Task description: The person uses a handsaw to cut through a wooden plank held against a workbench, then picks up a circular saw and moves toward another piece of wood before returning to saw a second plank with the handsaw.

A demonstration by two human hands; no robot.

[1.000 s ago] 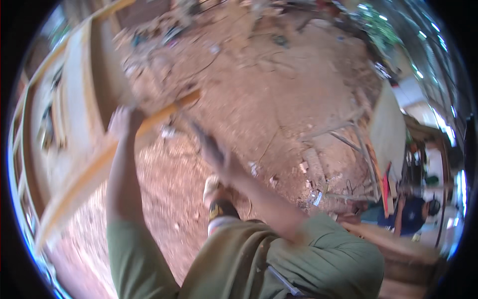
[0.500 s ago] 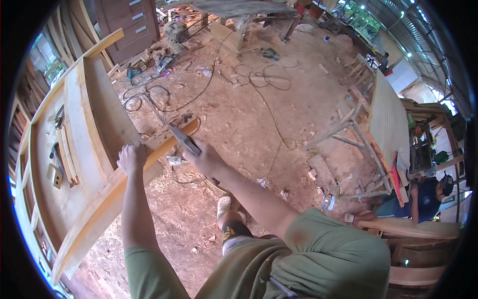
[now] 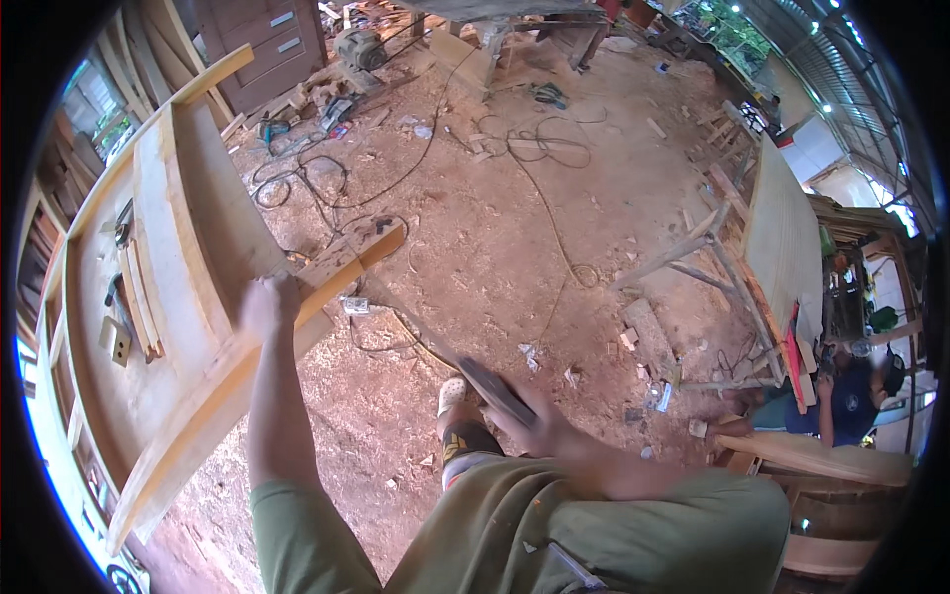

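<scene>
My left hand (image 3: 272,302), fingers wrapped over the edge, grips a long curved pale board (image 3: 198,426) along the near side of a curved wooden framed panel (image 3: 203,168). My right hand (image 3: 524,421) is down by my leg, closed on the dark handle of a long narrow-bladed tool (image 3: 485,381), blurred at its far end, apart from the board. On the panel lie a hammer (image 3: 119,307), thin wooden strips (image 3: 139,297), a small pale wooden block (image 3: 114,342) and another metal tool (image 3: 124,223).
Cords (image 3: 544,148), offcuts and shavings lie on the dirt floor. A motor (image 3: 361,49) is at the back. To the right, a large pale panel (image 3: 782,238) rests on a pole stand (image 3: 693,257); a person in dark blue (image 3: 831,396) works beside it.
My right hand and the tool have swung from beside the board down and to the right, toward my body. My left hand still grips the board.
</scene>
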